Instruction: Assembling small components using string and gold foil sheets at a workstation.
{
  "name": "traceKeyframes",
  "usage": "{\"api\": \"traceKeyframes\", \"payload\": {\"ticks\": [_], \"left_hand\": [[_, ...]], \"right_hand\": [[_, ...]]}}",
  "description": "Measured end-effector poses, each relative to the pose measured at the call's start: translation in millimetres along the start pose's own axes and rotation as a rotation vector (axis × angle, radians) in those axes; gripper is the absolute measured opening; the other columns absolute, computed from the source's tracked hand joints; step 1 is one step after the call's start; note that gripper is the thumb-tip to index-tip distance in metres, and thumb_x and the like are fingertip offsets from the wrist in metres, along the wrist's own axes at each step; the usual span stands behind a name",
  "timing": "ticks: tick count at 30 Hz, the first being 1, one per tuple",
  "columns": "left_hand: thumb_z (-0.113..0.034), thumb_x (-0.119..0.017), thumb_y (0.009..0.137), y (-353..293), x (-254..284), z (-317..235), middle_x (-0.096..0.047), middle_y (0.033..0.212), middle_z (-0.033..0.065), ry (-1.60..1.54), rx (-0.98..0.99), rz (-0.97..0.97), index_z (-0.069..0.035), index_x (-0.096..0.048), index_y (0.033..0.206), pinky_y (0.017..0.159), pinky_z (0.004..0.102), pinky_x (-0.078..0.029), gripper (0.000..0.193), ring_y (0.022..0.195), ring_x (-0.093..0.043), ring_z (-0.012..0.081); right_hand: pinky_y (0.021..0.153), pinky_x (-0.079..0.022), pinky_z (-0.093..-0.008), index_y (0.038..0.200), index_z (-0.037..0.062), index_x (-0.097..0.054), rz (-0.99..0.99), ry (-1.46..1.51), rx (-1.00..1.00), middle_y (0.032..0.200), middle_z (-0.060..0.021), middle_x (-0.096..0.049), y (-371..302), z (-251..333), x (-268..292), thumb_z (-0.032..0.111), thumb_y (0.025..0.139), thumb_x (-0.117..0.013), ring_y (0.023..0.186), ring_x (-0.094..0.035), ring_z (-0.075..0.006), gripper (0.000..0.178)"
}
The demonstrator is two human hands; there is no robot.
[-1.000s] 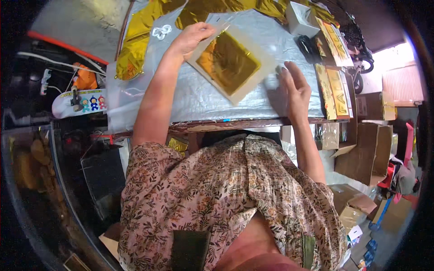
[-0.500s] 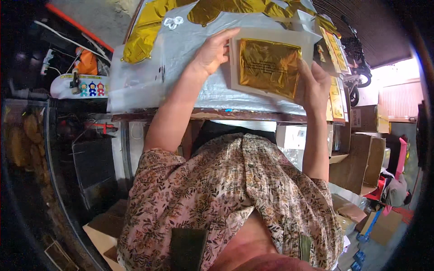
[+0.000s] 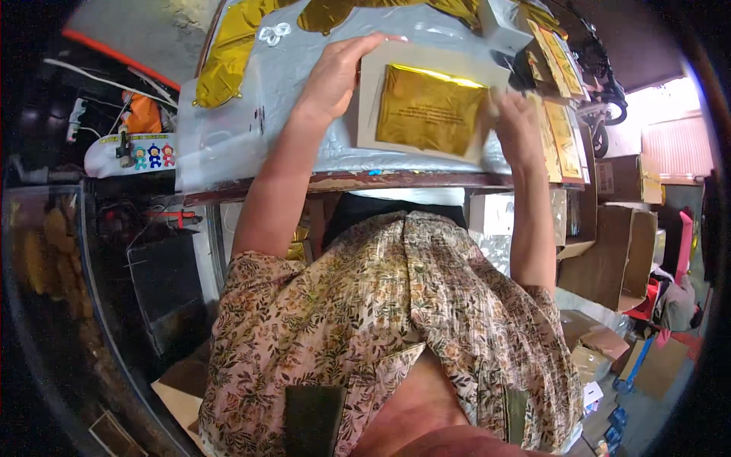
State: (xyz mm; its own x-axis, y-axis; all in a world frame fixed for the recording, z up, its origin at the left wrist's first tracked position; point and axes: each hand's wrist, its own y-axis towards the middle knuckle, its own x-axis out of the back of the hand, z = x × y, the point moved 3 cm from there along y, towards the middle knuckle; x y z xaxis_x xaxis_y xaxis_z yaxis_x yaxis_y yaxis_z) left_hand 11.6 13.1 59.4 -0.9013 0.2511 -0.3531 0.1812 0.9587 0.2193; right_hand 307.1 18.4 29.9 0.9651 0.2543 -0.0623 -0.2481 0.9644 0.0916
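A frosted plastic pouch (image 3: 368,114) is raised over the table, tilted slightly. Folded gold foil (image 3: 426,114) with small dark print shows as a rectangle within its borders. My left hand (image 3: 335,80) grips the pouch's left edge and upper left corner, fingers mostly behind it. At the opposite edge my right hand (image 3: 518,126) is curled closed against the pouch; motion smears its fingertips. Flat gold foil pieces with rounded ends (image 3: 222,80) lie along the table's far and left sides. Small clear rings (image 3: 275,33) sit near them.
A silvery sheet covers the table (image 3: 327,156), whose worn front edge (image 3: 343,183) runs before my body. Clear plastic bags (image 3: 217,137) lie at the left. Yellow-and-white printed packets (image 3: 560,137) and a white box (image 3: 504,29) stand at the right. Cardboard boxes (image 3: 609,244) are stacked beyond.
Both hands and the pouch have shifted left and slightly up in view. My right hand has moved from lying over the foil to the pouch's right edge, fingers more curled.
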Motion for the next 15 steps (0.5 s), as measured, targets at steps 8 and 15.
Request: {"api": "traceKeyframes", "payload": {"ticks": [8,15], "left_hand": [[-0.03,-0.046,0.102,6.6,12.7,38.7,-0.065,0.127,0.0114,-0.107,0.179,-0.054,0.004,-0.06,0.129,0.104,0.0334,-0.044,0.045,0.117,-0.06,0.0176],[-0.033,-0.042,0.102,13.5,25.2,49.8,-0.064,0.128,0.0121,-0.145,0.209,-0.046,0.002,-0.058,0.132,0.105,0.0354,-0.044,0.049,0.118,-0.06,0.0194]], "right_hand": [[0.065,-0.04,-0.0171,0.116,0.0094,-0.072,-0.191,-0.122,0.02,0.092,0.0075,-0.066,29.1,7.2,-7.8,0.032,0.098,-0.063,0.075,-0.053,-0.0005,0.03],[0.076,-0.048,-0.0196,0.113,0.0019,-0.072,-0.134,0.1,0.104,0.1,-0.0013,-0.072,40.7,13.2,-22.3,0.018,0.095,-0.067,0.087,-0.063,-0.0076,0.025]]}}
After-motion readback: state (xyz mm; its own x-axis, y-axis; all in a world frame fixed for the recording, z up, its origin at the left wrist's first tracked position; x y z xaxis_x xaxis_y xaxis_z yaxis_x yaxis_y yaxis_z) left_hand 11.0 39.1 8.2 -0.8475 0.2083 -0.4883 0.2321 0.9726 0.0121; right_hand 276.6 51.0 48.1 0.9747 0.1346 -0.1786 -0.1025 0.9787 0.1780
